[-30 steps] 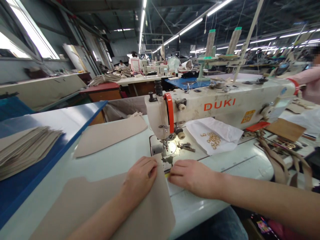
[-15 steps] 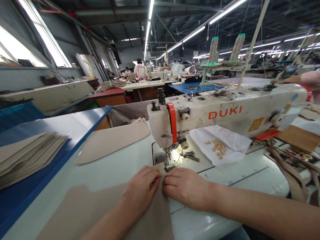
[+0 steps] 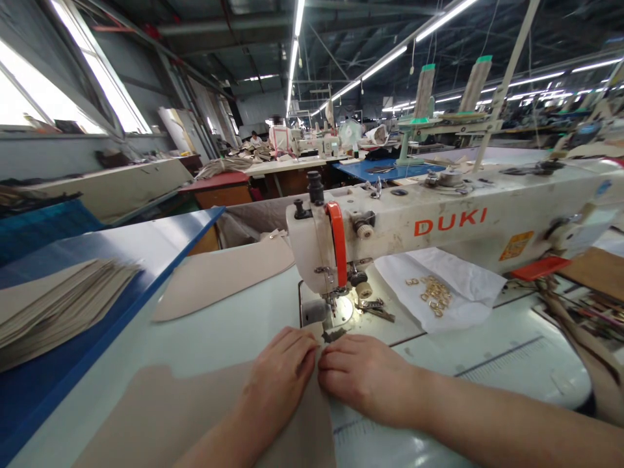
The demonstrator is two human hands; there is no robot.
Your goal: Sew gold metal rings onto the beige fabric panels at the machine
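Note:
A large beige fabric panel [image 3: 195,403] lies on the pale sewing table [image 3: 234,299] in front of me. At its upper right corner, my left hand [image 3: 283,370] is closed with its fingertips pinching the edge. Close beside it, my right hand [image 3: 368,374] is closed at the same edge, its fingertips hidden under the curled fingers. Both hands sit just in front of the needle area of a white sewing machine [image 3: 448,218]. The presser foot [image 3: 334,304] stands above the round metal needle plate [image 3: 345,312], and the panel's corner is short of it.
White paper [image 3: 468,292] with small gold metal rings [image 3: 436,292] lies right of the needle. Another beige piece [image 3: 224,276] rests behind my left hand. A stack of beige pieces [image 3: 63,299] sits on the blue table [image 3: 146,250] at left. Thread cones [image 3: 424,91] stand behind the machine.
Both hands stay at the panel's corner in nearly the same pose. The view has shifted slightly. A person's arm at the far right is no longer seen.

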